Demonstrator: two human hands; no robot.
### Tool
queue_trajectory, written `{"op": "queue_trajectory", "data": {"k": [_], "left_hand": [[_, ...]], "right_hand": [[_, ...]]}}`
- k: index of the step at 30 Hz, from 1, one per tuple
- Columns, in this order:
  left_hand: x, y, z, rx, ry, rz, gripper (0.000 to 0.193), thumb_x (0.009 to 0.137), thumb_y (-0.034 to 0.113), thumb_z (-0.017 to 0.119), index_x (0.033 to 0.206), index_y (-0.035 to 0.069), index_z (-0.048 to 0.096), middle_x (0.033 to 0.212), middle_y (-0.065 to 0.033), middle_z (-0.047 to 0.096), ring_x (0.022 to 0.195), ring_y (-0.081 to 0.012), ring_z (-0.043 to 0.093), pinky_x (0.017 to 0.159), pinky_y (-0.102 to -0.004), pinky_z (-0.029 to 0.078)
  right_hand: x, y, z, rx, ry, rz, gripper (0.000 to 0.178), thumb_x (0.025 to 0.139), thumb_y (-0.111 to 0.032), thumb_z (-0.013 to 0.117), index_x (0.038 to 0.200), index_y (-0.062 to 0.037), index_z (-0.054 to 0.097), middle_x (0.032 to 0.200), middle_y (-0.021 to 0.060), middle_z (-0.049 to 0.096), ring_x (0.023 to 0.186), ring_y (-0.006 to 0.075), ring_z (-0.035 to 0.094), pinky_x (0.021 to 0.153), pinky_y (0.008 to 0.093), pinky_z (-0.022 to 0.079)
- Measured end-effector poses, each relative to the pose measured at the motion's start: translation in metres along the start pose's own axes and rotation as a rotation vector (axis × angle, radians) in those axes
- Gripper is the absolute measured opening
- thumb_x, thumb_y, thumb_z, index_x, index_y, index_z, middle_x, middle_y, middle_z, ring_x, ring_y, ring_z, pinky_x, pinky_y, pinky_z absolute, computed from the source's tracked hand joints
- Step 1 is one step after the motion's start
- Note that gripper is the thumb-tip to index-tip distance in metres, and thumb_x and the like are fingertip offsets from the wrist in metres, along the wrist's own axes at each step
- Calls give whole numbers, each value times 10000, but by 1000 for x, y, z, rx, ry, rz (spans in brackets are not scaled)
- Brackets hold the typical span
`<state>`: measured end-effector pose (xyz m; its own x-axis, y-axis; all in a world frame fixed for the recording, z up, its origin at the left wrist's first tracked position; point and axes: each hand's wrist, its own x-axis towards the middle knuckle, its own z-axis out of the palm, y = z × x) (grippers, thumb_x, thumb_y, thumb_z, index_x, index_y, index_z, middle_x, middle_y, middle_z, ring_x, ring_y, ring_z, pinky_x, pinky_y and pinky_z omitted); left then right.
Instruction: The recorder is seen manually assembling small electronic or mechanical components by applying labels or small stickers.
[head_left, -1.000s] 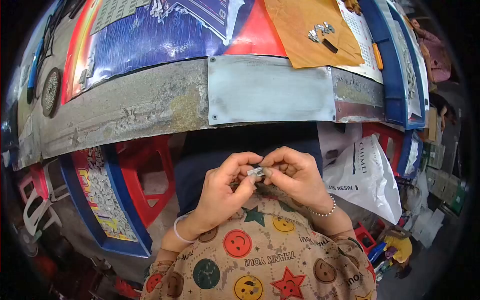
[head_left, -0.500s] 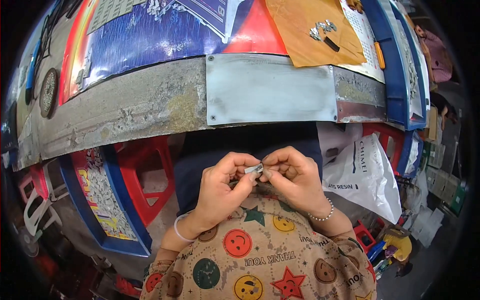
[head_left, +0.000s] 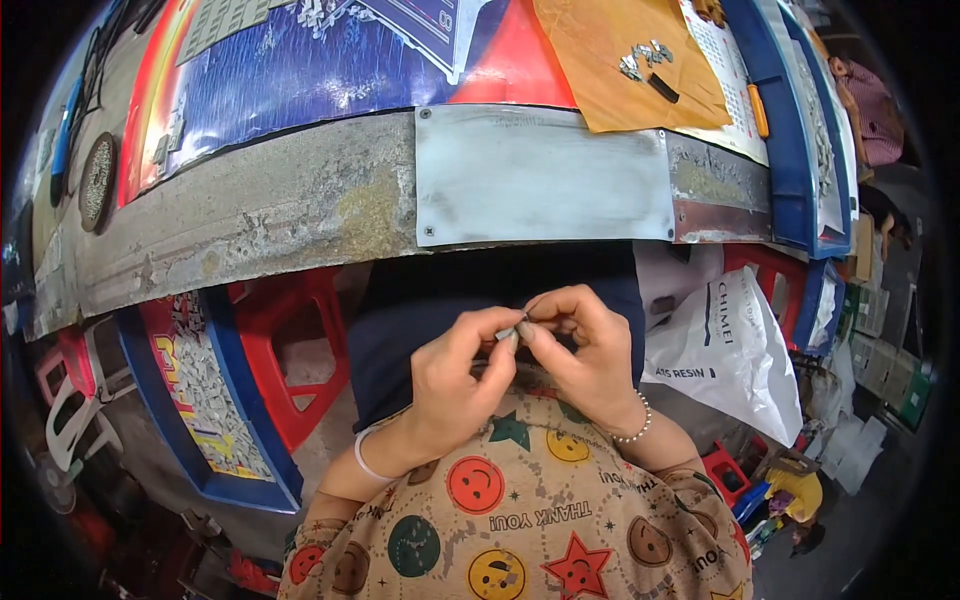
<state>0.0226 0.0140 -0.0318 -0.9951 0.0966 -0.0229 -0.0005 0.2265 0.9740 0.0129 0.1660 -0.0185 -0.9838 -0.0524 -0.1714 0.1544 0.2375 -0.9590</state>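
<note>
Over my lap, in front of the bench edge, my two hands meet at the fingertips. Between thumb and finger of my left hand (head_left: 462,365) is a small grey rectangular piece (head_left: 506,334). My right hand (head_left: 582,345) is pinched closed at the right end of that piece. A tiny dark bit shows at its fingertips, too small to name; whether it is part of the piece I cannot tell. Just beyond the hands, a pale metal plate (head_left: 545,180) is screwed to the bench edge.
Small metal parts (head_left: 645,60) and a black strip (head_left: 663,88) lie on orange-brown paper (head_left: 600,40). A blue tray (head_left: 285,480) of small grey pieces is at lower left. An oval brush (head_left: 97,185) lies on the bench (head_left: 270,190). A white plastic bag (head_left: 740,370) hangs at right.
The grey piece has turned in my fingers and shows less of its bright face. Both hands have shifted slightly, with the fingertips still together.
</note>
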Motion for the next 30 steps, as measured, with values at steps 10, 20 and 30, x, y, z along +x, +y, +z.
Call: {"op": "queue_trajectory", "data": {"k": [10, 20, 30], "left_hand": [[4, -12, 7, 83, 64, 191, 263, 773, -78, 640, 1018, 6, 591, 767, -118, 643, 601, -215, 645, 520, -296, 514], [4, -11, 1, -392, -21, -242, 179, 842, -68, 595, 1017, -30, 597, 834, -70, 683, 747, -103, 669, 656, -217, 532], [2, -17, 6, -204, 51, -90, 191, 823, -54, 622, 1009, -12, 603, 843, -90, 674, 715, -120, 664, 644, -240, 529]], "right_hand": [[8, 2, 1, 439, -105, 320, 166, 876, 59, 548, 1039, 55, 515, 929, 53, 574, 821, 69, 595, 682, 190, 483], [13, 3, -2, 486, -145, 376, 145, 898, 23, 577, 1031, 52, 528, 924, 80, 611, 825, 115, 635, 709, 226, 527], [7, 3, 4, 175, -62, 200, 92, 881, 14, 610, 913, 73, 547, 859, 86, 638, 786, 118, 658, 682, 241, 551]]}}
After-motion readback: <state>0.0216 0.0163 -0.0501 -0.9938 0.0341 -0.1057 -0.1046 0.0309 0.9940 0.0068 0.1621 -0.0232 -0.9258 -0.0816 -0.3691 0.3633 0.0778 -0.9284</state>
